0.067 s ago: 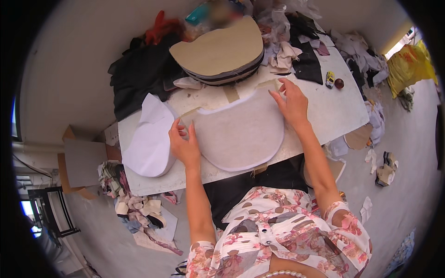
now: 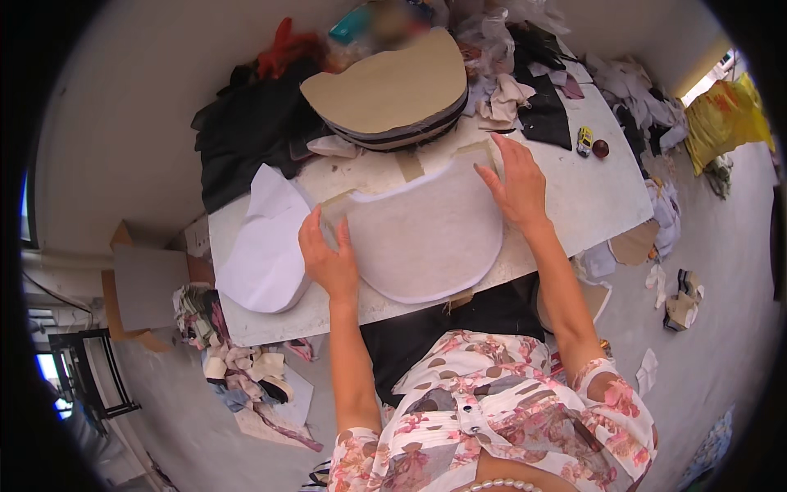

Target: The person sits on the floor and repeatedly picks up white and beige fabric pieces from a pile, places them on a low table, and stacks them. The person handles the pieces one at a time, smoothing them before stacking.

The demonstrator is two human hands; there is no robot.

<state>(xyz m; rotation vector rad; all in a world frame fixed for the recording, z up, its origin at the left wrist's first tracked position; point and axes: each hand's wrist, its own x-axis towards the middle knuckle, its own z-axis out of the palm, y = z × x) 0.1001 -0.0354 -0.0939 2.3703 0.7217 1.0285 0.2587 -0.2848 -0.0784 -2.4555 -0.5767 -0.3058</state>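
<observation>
By the fingers of the left hand and right hand, a pale grey, rounded panel, white-edged, its far side curved inward, is flanked. On both hands thumb and fingers are spread apart; whether the panel is touched cannot be told. It is laid flat between them on the table.

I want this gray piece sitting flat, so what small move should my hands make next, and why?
Probably lightly press down the upper corners of the pale gray panel: it lies on the white table, and your left hand and right hand, both open with thumb and fingers apart, are already at those corners, so little reaching seems needed.
</observation>
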